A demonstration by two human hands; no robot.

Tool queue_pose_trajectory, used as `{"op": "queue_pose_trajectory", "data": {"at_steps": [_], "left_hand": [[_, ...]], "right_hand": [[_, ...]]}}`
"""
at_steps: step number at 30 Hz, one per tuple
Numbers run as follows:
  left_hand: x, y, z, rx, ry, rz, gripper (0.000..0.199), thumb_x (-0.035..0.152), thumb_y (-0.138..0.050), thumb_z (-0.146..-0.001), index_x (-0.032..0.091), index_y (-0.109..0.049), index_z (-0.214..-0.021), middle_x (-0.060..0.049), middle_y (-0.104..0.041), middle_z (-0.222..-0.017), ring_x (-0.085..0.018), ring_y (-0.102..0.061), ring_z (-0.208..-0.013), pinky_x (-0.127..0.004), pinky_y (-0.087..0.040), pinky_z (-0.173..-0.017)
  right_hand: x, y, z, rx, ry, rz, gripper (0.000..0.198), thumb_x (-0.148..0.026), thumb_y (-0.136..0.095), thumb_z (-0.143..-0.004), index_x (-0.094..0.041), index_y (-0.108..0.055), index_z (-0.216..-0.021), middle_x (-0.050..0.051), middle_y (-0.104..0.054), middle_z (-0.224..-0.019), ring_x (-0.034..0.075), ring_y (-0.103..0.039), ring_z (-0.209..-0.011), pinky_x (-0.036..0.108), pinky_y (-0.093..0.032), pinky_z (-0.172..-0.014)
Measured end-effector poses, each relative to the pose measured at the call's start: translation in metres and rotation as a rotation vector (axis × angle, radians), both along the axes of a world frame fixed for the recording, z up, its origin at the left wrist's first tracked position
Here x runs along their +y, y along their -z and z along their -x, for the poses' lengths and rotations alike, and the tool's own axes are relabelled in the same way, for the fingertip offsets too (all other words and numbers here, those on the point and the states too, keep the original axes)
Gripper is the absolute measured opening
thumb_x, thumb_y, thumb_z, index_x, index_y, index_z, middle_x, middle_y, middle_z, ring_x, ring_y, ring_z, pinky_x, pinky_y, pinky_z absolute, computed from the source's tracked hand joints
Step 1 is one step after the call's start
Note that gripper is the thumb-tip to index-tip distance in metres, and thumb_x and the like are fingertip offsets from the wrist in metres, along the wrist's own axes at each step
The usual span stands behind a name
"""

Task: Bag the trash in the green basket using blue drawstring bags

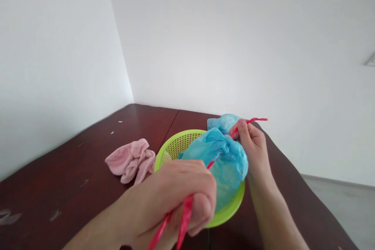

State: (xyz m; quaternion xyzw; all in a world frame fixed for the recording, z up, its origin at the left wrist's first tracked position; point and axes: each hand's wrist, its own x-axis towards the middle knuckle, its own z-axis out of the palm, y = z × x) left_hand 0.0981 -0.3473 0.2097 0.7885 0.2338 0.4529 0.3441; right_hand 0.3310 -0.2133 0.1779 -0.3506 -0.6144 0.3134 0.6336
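A blue plastic bag, gathered at its neck, sits in a lime-green perforated basket. Red drawstrings run out of the bag's bunched top to both sides. My left hand is closed in a fist on the red drawstring, whose two ends hang out below the fingers toward me. On the far side of the bag, my right hand pinches the other part of the drawstring, and its tip sticks out to the right. My left hand hides part of the basket's near side.
A crumpled pink cloth lies left of the basket on the dark red-brown table. Another light-blue plastic bag rests behind the basket. White walls stand behind and to the left. Small scraps lie on the table's left side.
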Motion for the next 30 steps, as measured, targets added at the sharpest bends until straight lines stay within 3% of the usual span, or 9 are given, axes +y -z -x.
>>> {"op": "queue_pose_trajectory", "data": {"at_steps": [5, 8, 11, 13, 15, 18, 22, 26, 30], "left_hand": [[0.008, -0.013, 0.008, 0.234, -0.214, 0.065, 0.018, 0.046, -0.070, -0.121, 0.028, -0.072, -0.120, -0.002, -0.078, -0.100, -0.020, -0.069, -0.084, -0.031, -0.051, -0.075], [0.019, -0.012, 0.004, 0.350, -0.495, 0.035, 0.062, 0.049, -0.091, -0.105, 0.031, -0.065, -0.157, -0.006, -0.084, -0.118, -0.028, -0.076, -0.096, -0.033, -0.049, -0.075], [0.027, -0.008, 0.001, 0.571, -0.534, 0.052, 0.023, 0.050, -0.077, -0.114, 0.029, -0.080, -0.123, -0.004, -0.083, -0.099, -0.028, -0.076, -0.085, -0.034, -0.042, -0.071], [0.031, -0.007, 0.004, 0.629, -0.517, 0.036, 0.028, 0.046, -0.067, -0.119, 0.027, -0.081, -0.104, -0.003, -0.082, -0.091, -0.026, -0.075, -0.080, -0.034, -0.043, -0.070], [0.034, -0.007, 0.011, 0.562, -0.514, 0.001, 0.022, 0.043, -0.071, -0.118, 0.028, -0.084, -0.110, -0.003, -0.086, -0.097, -0.026, -0.078, -0.086, -0.033, -0.051, -0.075], [0.034, -0.007, 0.021, 0.405, -0.441, -0.050, 0.024, 0.037, -0.080, -0.113, 0.031, -0.085, -0.136, -0.003, -0.091, -0.121, -0.028, -0.086, -0.109, -0.035, -0.065, -0.098], [0.029, -0.006, 0.025, 0.236, -0.293, -0.031, 0.035, 0.037, -0.087, -0.110, 0.034, -0.084, -0.145, -0.002, -0.093, -0.127, -0.027, -0.090, -0.111, -0.035, -0.073, -0.103], [0.035, 0.000, 0.021, -0.218, -0.438, -0.094, 0.033, 0.035, -0.093, -0.109, 0.029, -0.084, -0.140, -0.005, -0.094, -0.118, -0.026, -0.093, -0.101, -0.031, -0.078, -0.088], [0.066, -0.003, 0.018, -0.565, -0.640, -0.359, 0.038, 0.031, -0.090, -0.113, 0.026, -0.077, -0.149, -0.002, -0.094, -0.120, -0.019, -0.093, -0.093, -0.024, -0.077, -0.078]], "right_hand": [[-0.019, -0.005, 0.005, 0.093, -0.194, 0.089, 0.070, -0.079, -0.079, -0.110, -0.023, -0.061, -0.070, -0.002, -0.055, -0.061, 0.012, -0.045, -0.054, 0.027, -0.034, -0.049], [-0.045, -0.015, 0.004, 0.025, -0.470, 0.162, 0.062, -0.068, -0.075, -0.116, -0.022, -0.069, -0.076, 0.000, -0.062, -0.066, 0.011, -0.049, -0.050, 0.026, -0.034, -0.044], [-0.067, -0.024, 0.005, -0.111, -0.577, 0.114, 0.052, -0.056, -0.071, -0.122, -0.020, -0.077, -0.085, 0.003, -0.073, -0.080, 0.013, -0.062, -0.058, 0.027, -0.049, -0.053], [-0.075, -0.027, 0.006, -0.221, -0.481, 0.001, 0.037, -0.050, -0.074, -0.120, -0.022, -0.081, -0.098, 0.004, -0.077, -0.091, 0.017, -0.072, -0.075, 0.030, -0.060, -0.070], [-0.078, -0.026, 0.009, -0.376, -0.281, -0.096, 0.028, -0.052, -0.083, -0.114, -0.024, -0.082, -0.117, 0.008, -0.081, -0.109, 0.024, -0.078, -0.098, 0.037, -0.066, -0.087], [-0.076, -0.021, 0.012, -0.597, -0.065, -0.060, 0.061, -0.064, -0.091, -0.104, -0.025, -0.073, -0.148, 0.013, -0.082, -0.130, 0.034, -0.080, -0.117, 0.049, -0.069, -0.099], [-0.075, -0.016, 0.011, -0.628, -0.305, 0.001, 0.051, -0.062, -0.082, -0.112, -0.030, -0.074, -0.152, 0.010, -0.085, -0.136, 0.033, -0.084, -0.119, 0.050, -0.072, -0.104], [-0.079, -0.014, 0.007, -0.464, -0.313, 0.001, 0.077, -0.053, -0.086, -0.112, -0.035, -0.051, -0.179, 0.011, -0.081, -0.144, 0.029, -0.085, -0.113, 0.049, -0.076, -0.100], [-0.080, -0.014, 0.006, -0.229, -0.115, -0.184, 0.073, -0.042, -0.080, -0.116, -0.039, -0.045, -0.181, 0.015, -0.058, -0.180, 0.035, -0.074, -0.152, 0.060, -0.069, -0.122]]}}
